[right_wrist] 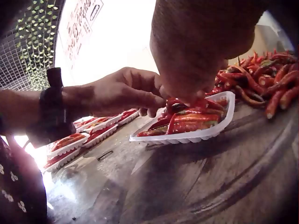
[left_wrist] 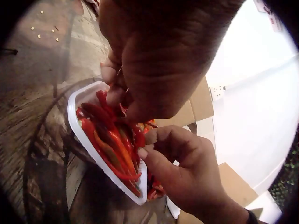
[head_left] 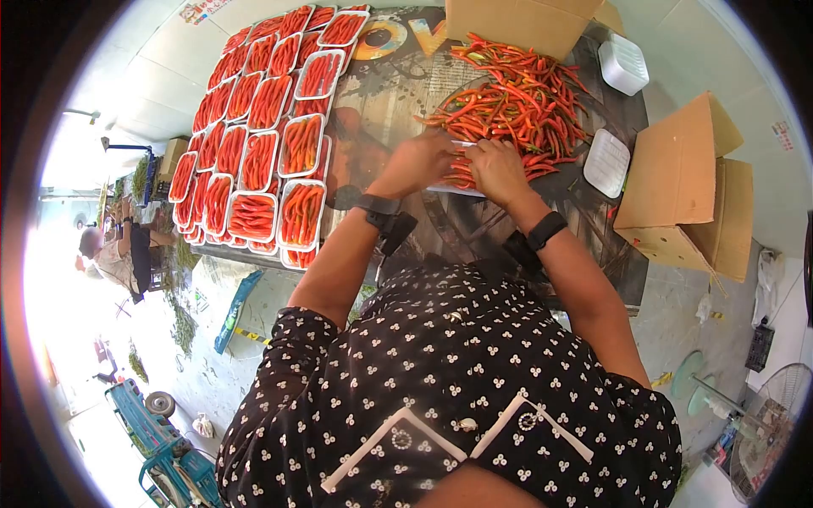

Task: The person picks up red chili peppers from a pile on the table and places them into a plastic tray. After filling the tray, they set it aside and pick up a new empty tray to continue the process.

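Observation:
A white tray [left_wrist: 80, 130] of red chili peppers [left_wrist: 122, 156] lies on the dark table under both hands. My left hand [head_left: 419, 162] is over one end, its thumb and fingers pinching a red chili pepper [left_wrist: 103, 99] in the left wrist view. From the other side my right hand [head_left: 500, 169] reaches in, thumb and forefinger gripping a pepper [left_wrist: 139, 138] along the tray's edge. In the right wrist view, the peppers [right_wrist: 194, 123] lie mostly lengthwise, while the back of the right hand [right_wrist: 196, 56] hides part of them.
A heap of loose chili peppers [head_left: 517, 102] lies just beyond the tray. Stacked filled trays [head_left: 254, 152] cover the table's left side. At the right are an empty tray [head_left: 606, 163], a stack of white trays [head_left: 622, 66] and an open cardboard box [head_left: 677, 169]. Another box [head_left: 517, 25] stands behind the heap.

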